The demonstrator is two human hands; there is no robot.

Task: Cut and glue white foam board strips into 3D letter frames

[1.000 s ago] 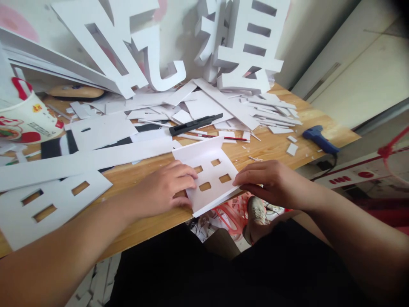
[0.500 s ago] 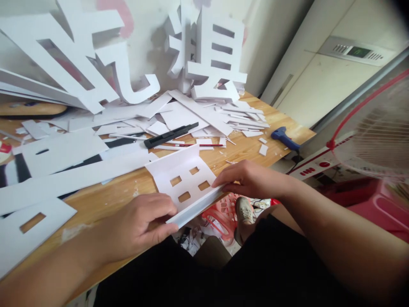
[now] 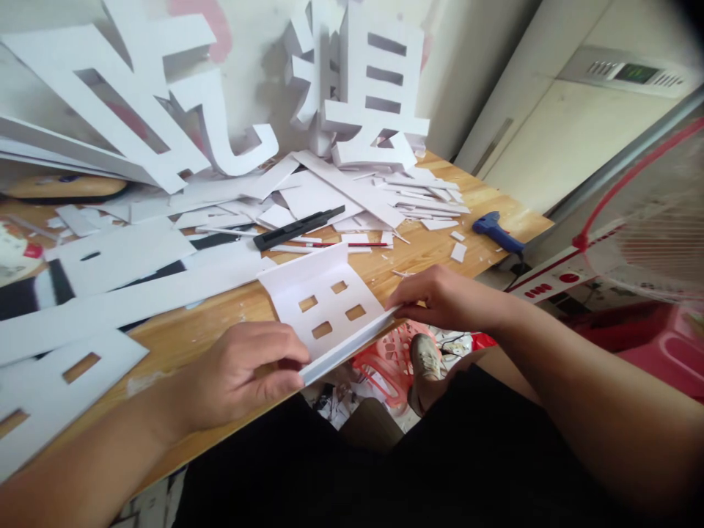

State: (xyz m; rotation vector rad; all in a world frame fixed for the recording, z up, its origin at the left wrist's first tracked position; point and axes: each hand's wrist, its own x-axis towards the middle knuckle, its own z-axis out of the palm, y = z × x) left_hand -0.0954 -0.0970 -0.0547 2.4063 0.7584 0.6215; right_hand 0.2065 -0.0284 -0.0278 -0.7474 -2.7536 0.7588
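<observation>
A white foam board piece [image 3: 332, 320] with several small rectangular cut-outs lies at the table's front edge. Its far side is bent upward, and a narrow strip stands along its near side. My left hand [image 3: 261, 363] pinches the near left corner, thumb in front and fingers behind. At the near right corner, my right hand [image 3: 434, 297] grips the same board between thumb and fingers. Beyond the board lie a black utility knife [image 3: 300, 227] and a thin red pencil-like stick [image 3: 360, 244]. A blue glue gun [image 3: 498, 232] rests toward the table's right end.
White foam offcuts [image 3: 352, 192] pile up at the back of the wooden table [image 3: 192, 334]. Large white foam characters [image 3: 377, 95] lean by the wall. Flat boards [image 3: 82, 381] cover the left. A fan [image 3: 654, 220] stands right, and a red plastic basket [image 3: 388, 367] sits below the edge.
The strip along the board's near side looks slightly lower and flatter. Both hands keep their hold on the corners. The whole view has shifted a little.
</observation>
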